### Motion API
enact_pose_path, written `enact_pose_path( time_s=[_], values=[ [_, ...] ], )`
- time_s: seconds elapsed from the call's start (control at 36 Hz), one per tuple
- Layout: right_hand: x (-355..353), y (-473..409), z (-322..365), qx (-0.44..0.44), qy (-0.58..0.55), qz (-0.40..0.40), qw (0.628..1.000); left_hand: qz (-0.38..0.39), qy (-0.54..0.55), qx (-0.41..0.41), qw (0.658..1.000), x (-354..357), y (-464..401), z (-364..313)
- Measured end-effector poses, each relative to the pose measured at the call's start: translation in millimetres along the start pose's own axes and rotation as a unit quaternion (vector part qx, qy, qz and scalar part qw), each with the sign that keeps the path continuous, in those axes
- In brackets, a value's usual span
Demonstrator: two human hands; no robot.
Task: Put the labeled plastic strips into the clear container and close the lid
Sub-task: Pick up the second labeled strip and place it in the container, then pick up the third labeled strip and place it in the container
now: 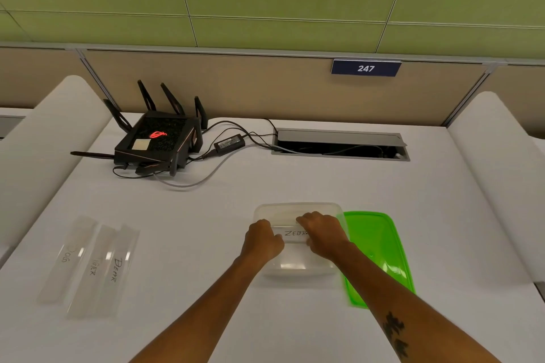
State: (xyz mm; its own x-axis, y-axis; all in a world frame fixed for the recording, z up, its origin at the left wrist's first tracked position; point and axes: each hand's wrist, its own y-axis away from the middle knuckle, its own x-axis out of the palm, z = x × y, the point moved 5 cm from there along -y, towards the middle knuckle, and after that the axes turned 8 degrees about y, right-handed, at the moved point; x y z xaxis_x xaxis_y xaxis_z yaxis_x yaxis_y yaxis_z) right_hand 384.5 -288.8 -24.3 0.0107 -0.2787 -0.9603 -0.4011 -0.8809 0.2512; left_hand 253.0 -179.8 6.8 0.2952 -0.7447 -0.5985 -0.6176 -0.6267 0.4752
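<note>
Grip: both your hands are closed on one clear strip marked ZEBRA (295, 234), one hand at each end, over the open clear container (298, 209).
Left hand (262, 237): curled into a loose fist on the strip's left end, at the container's left wall.
Right hand (321, 233): fingers folded over the strip's right end, covering the last letter of the label.
ZEBRA strip: it spans crosswise between your two hands, inside the container's outline; whether it touches the bottom cannot be told.
Clear container: directly under your grip, lid off, standing on the white table (295, 180).
Green lid (377, 244): just right of your right hand, lying flat on the table with its left edge against the container, partly under your right forearm.
Remaining strips: well left of your left hand, three lie side by side on the table, marked DOG (66, 253), TIGER (93, 265) and BEAR (116, 270).
Router (159, 140): far beyond your left hand, black with antennas up, cables running right to a power brick (229, 143).
Cable hatch (340, 144): far beyond your right hand, flap open.
</note>
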Motion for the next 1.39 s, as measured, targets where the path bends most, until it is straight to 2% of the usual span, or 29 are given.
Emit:
enact_pose_path(
  time_s=[0.19, 0.31, 0.36, 0.47, 0.53, 0.61, 0.72, 0.86, 1.03, 1.22, 1.39],
  values=[
    [1.0, 1.2, 1.3, 0.009, -0.020, 0.005, 1.000, -0.001, 0.025, 0.011, 1.000, -0.9, -4.7, 6.1],
    [-2.6, 1.2, 0.9, 0.033, -0.076, -0.001, 0.997, -0.008, 0.046, 0.019, 0.999, -7.0, -3.8, 8.4],
    [-11.5, 1.8, 2.0, 0.058, -0.113, -0.043, 0.991, -0.010, 0.068, 0.034, 0.997, -14.3, -1.9, 7.7],
    [-47.3, 6.0, 13.8, 0.099, -0.172, -0.218, 0.956, -0.061, 0.123, 0.072, 0.988, -43.8, 5.1, 6.5],
    [-64.8, 5.3, 25.3, 0.099, -0.183, -0.277, 0.938, -0.093, 0.133, 0.096, 0.982, -63.3, 10.5, 8.6],
    [-87.0, -2.3, 50.2, 0.068, -0.181, -0.323, 0.926, -0.132, 0.127, 0.125, 0.975, -94.2, 16.8, 16.9],
    [-106.0, -17.8, 97.6, 0.025, -0.180, -0.328, 0.927, -0.172, 0.110, 0.134, 0.970, -133.2, 19.2, 43.4],
    [-111.7, -35.5, 165.6, -0.025, -0.234, -0.284, 0.929, -0.208, 0.082, 0.108, 0.969, -175.2, 16.9, 99.6],
    [-95.1, -53.2, 249.5, -0.058, -0.342, -0.152, 0.926, -0.244, 0.045, 0.067, 0.966, -218.1, 18.4, 173.0],
    [-64.0, -67.0, 334.6, -0.045, -0.424, -0.001, 0.905, -0.241, -0.013, 0.020, 0.970, -244.4, 22.7, 236.9],
    [-45.2, -73.4, 380.3, -0.024, -0.470, 0.077, 0.879, -0.223, 0.013, -0.019, 0.974, -245.4, 22.1, 267.0]
  ],
)
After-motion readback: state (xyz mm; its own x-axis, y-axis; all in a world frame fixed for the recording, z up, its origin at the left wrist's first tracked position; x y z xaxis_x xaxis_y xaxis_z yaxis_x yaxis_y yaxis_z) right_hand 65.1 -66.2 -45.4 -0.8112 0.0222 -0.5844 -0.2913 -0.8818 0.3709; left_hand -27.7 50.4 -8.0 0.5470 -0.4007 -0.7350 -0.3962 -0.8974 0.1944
